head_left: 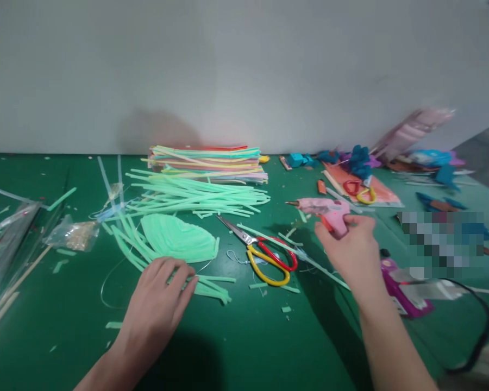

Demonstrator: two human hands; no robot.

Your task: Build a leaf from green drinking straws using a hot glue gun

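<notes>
Green strips of cut straw (206, 287) lie under the left hand (160, 296) — fingers flat and spread, pressing them to the bench (236, 347). Right hand (352, 252) is clenched round a pink glue gun (324, 209), nozzle pointing left — just above the bench, beside red-and-yellow scissors (264, 255).

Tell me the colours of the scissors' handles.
One handle is red, the other yellow; the scissors lie between both hands, clearest in the head view.
</notes>
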